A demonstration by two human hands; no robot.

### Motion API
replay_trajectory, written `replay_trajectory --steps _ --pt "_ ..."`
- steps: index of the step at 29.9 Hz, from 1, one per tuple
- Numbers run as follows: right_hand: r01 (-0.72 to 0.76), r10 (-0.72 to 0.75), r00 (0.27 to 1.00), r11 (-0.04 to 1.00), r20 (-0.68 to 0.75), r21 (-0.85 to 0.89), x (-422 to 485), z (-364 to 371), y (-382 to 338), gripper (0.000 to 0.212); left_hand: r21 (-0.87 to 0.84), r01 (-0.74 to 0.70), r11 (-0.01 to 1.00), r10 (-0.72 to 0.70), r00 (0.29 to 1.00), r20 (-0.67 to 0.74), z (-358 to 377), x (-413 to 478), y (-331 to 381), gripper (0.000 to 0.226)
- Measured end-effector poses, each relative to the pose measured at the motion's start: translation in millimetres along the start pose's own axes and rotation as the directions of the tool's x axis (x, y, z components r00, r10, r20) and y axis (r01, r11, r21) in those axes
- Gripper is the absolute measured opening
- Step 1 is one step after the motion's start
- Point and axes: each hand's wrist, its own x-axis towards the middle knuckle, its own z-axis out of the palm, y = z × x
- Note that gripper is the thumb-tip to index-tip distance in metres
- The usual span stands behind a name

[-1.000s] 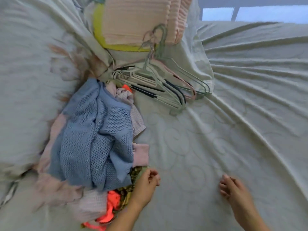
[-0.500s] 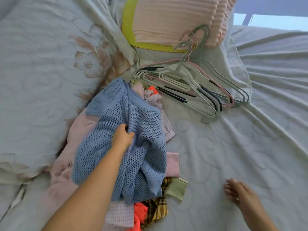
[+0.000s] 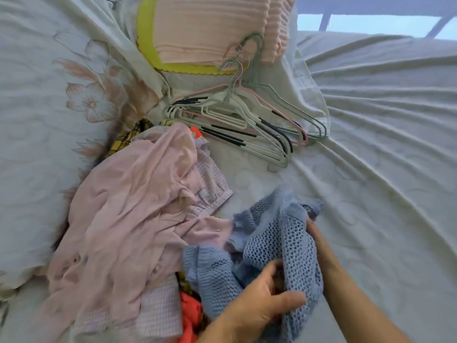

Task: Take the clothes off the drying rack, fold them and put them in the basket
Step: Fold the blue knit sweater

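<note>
Now, the folding step: left hand [image 3: 259,303] grips the sweater [image 3: 279,233], right hand [image 3: 321,246] grip hidden; next it probably needs spreading flat.

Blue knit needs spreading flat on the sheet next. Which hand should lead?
Probably the right hand: it holds the blue knit on the edge beside the bare sheet. The left hand grips the bunched near part, so it can anchor.

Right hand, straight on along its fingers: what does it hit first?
The blue knit top, bunched right against the right hand. Past that fold comes bare bedsheet, then probably the near end of the hanger pile; depth is unclear.
</note>
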Motion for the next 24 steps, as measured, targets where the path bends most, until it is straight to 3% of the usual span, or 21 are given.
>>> replay_trajectory --steps 1,3,5,6,8,10,12,14,15,16,18,21,24 --pt "-0.010 0.009 1.000 1.000 -0.020 -0.026 -7.6 -13.8 -1.8 0.048 0.094 0.026 0.995 -0.023 0.999 -0.034 1.1 4.9 -3.9 0.048" --pt "-0.063 0.060 0.997 0.995 -0.046 -0.072 -24.4 -38.4 -4.6 0.054 0.269 0.068 0.961 -0.001 0.970 -0.242 -5.4 21.0 -1.5 0.026" --pt "-0.073 0.066 0.996 0.991 -0.066 -0.110 -45.7 -55.9 -6.8 0.042 0.477 0.030 0.879 0.224 0.855 -0.467 -19.3 41.7 13.1 0.021" --pt "-0.070 0.061 0.996 0.987 -0.069 -0.145 -55.2 -62.0 -7.8 0.042 0.595 0.008 0.804 0.370 0.776 -0.510 -25.3 52.6 24.1 0.018" --pt "-0.072 0.066 0.997 0.974 -0.033 -0.213 -74.6 -66.3 -9.4 0.061 0.762 -0.027 0.647 0.536 0.727 -0.429 -24.6 71.0 48.6 0.035" --pt "-0.093 0.099 0.995 0.958 0.010 -0.272 -92.0 -69.0 -11.8 0.088 0.827 -0.064 0.559 0.487 0.832 -0.265 -6.0 86.0 64.7 0.071" --pt "-0.072 0.092 0.994 0.946 0.050 -0.317 -113.5 -67.8 -18.8 0.086 0.860 -0.077 0.504 0.347 0.930 -0.120 19.8 99.2 66.6 0.112" --pt "-0.023 0.059 0.993 0.944 0.098 -0.329 -137.3 -66.3 -29.4 0.076 0.905 -0.037 0.424 0.201 0.978 -0.055 43.2 106.2 58.8 0.128" --pt "0.009 0.032 0.993 0.944 0.118 -0.331 -149.8 -66.3 -36.4 0.073 0.920 -0.014 0.391 0.127 0.991 -0.039 53.3 106.0 54.7 0.117" --pt "0.045 -0.003 0.992 0.942 0.126 -0.332 -162.5 -66.0 -44.3 0.072 0.932 -0.015 0.363 0.078 0.997 -0.014 62.4 103.4 50.1 0.090" --pt "0.100 -0.079 0.994 0.936 0.075 -0.337 -185.3 -74.4 -60.0 0.070 0.959 -0.064 0.276 0.143 0.989 0.025 76.1 93.9 42.9 0.043" --pt "0.161 -0.196 0.978 0.931 -0.078 -0.327 -220.5 -96.7 -81.5 0.059 0.950 -0.139 0.280 0.379 0.925 0.024 89.3 51.5 55.6 0.036" --pt "0.261 -0.344 0.925 0.883 -0.159 -0.390 -258.1 -111.6 -99.1 0.094 0.854 -0.212 0.475 0.566 0.817 -0.111 102.3 -3.5 83.2 0.029"
